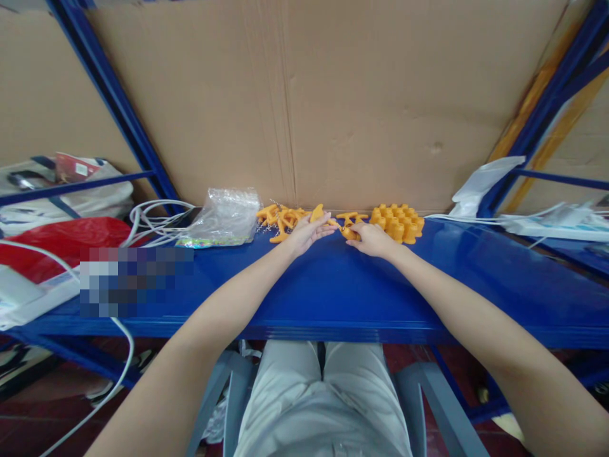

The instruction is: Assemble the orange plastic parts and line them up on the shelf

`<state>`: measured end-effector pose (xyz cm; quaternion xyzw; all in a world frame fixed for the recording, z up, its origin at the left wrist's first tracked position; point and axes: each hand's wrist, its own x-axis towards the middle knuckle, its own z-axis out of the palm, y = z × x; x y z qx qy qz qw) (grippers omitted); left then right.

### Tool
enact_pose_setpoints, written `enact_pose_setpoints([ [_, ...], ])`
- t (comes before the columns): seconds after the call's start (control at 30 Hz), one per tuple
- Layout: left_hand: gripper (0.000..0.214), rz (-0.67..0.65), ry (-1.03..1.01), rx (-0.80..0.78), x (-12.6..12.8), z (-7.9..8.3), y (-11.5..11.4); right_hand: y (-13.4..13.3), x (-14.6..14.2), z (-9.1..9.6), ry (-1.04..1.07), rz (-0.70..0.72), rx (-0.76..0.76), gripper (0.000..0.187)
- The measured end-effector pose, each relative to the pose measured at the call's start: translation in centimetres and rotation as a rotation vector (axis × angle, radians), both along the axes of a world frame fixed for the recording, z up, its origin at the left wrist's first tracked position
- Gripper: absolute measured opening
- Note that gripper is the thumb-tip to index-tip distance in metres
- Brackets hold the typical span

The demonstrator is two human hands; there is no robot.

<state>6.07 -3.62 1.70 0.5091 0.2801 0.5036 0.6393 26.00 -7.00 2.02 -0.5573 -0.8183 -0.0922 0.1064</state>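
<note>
My left hand [309, 236] is turned partly palm-up above the blue table, holding an orange plastic piece [317, 213] at the thumb. Just to its right, my right hand [373, 240] pinches a rounded orange part [349, 233] close to the left fingertips. Whether the two held parts are joined cannot be made out. Beside my left hand lies a heap of orange T-shaped pieces [280, 222] with small metal chains. Behind my right hand is another orange T-shaped piece [352, 217]. A block of upright orange knobbed parts [399, 223] stands right of that hand.
Clear plastic bags [226, 219] lie left of the heap, near coiled white cables [155, 219] and a red bag [71, 244]. A cardboard wall [333, 108] closes the back of the blue table [342, 285]. Blue frame posts [118, 108] rise at both sides.
</note>
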Motion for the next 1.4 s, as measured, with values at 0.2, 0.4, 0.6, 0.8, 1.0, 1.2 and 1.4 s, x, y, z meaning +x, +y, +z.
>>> enact_pose_setpoints([
  [0.2,0.037,0.078,0.298,0.005,-0.2,-0.2,-0.1,0.2,0.5,-0.2,0.002,-0.017,-0.016,0.033],
  [0.4,0.063,0.329,0.800,0.395,-0.3,-1.5,0.4,1.1,1.2,-0.8,0.126,0.057,0.035,0.030],
  [0.6,0.056,0.349,1.112,0.711,-1.2,-1.1,0.0,2.0,1.8,-1.3,0.252,0.129,0.056,0.031],
  [0.8,0.032,0.280,1.181,0.721,-1.5,-0.8,-0.2,2.7,2.2,-2.0,0.335,0.268,0.073,0.031],
  [1.0,0.028,0.270,1.225,0.706,-1.5,-0.5,-0.4,2.9,2.7,-1.6,0.401,0.294,0.064,0.041],
  [1.2,0.027,0.285,1.251,0.691,-2.3,-0.4,0.1,3.3,3.8,-1.6,0.726,0.291,-0.170,0.036],
  [1.4,0.023,0.282,1.242,0.724,-2.5,-0.8,0.6,2.4,2.9,-1.4,1.001,0.155,-0.393,0.018],
])
